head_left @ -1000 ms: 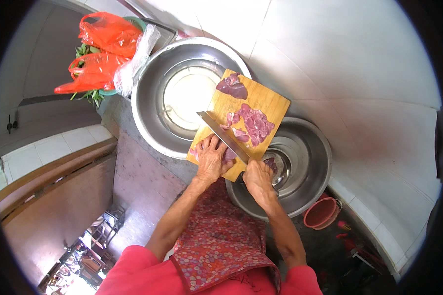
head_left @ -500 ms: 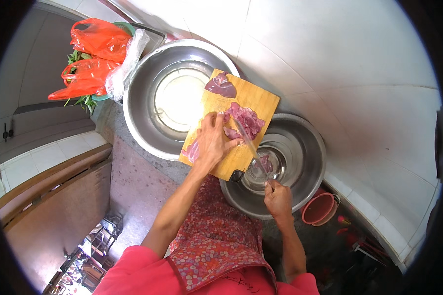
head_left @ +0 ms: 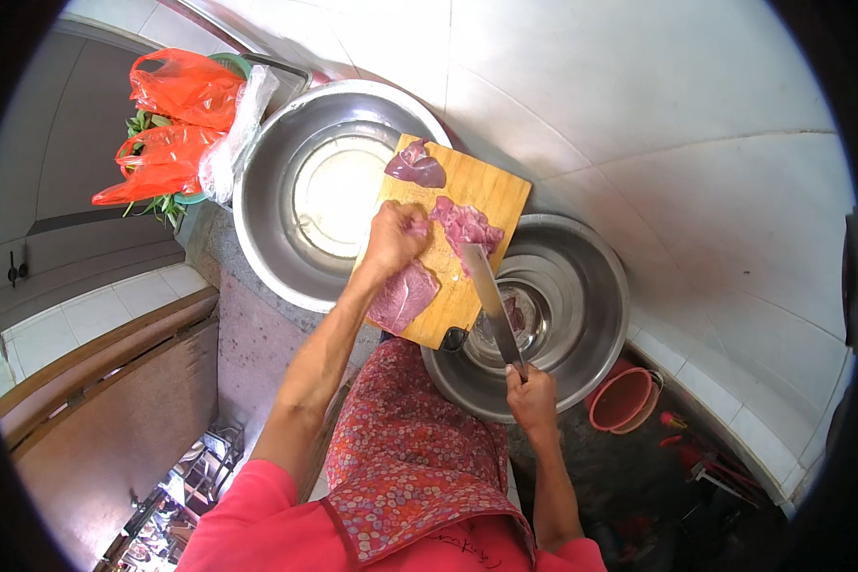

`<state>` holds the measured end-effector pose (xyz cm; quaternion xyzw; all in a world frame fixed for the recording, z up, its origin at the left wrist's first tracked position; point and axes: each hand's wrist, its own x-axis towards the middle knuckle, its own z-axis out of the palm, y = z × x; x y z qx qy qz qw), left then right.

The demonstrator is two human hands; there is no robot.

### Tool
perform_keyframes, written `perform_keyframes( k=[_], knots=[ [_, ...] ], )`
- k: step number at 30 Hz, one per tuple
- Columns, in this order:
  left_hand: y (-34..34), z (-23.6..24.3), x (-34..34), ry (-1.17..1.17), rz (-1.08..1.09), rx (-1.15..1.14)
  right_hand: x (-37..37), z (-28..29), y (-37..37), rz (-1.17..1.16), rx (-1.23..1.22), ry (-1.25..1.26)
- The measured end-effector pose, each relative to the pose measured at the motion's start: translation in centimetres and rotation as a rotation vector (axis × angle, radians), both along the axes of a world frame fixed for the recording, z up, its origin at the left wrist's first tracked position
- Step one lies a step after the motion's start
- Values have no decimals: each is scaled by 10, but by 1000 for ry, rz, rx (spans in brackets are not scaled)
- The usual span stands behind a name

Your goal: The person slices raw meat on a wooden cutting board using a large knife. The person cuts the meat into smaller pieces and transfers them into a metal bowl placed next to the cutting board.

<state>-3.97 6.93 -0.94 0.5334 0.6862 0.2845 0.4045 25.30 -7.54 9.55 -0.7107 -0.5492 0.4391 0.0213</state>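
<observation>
A wooden cutting board [head_left: 481, 190] spans two metal basins. My left hand [head_left: 395, 238] is curled on a small piece of pink meat [head_left: 414, 225] toward the board's left side. Just below it lies a larger flat slab of pink meat [head_left: 404, 296]. My right hand [head_left: 530, 400] grips the handle of a knife [head_left: 493, 302] at the lower right, its blade angled up across the board's right edge, its tip at a pile of meat pieces [head_left: 463, 226]. A dark red piece of meat [head_left: 416, 170] lies at the board's top.
The left basin [head_left: 267, 209] holds clear liquid; the right one [head_left: 596, 304] has something dark inside. Red plastic bags [head_left: 181, 91] with leafy greens and a translucent bag [head_left: 236, 129] sit at upper left. A red bucket [head_left: 617, 404] stands low at right beside a tiled wall [head_left: 658, 86].
My left hand has risen leftward off the flat slab, now showing beneath it, and its fingers have curled. The knife has swung from diagonal across the board to its right side, my right hand lower.
</observation>
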Motion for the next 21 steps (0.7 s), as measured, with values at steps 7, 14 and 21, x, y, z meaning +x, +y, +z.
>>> perform_keyframes(
  k=[7,14,21],
  knots=[
    [18,19,-12,216,-80,-5,2,-11,-15,-80,20,103],
    [5,38,23,366,-219,211,14,-34,-8,-660,-282,487],
    [10,30,58,390,-275,-31,19,-82,1,-831,-463,694]
  ],
)
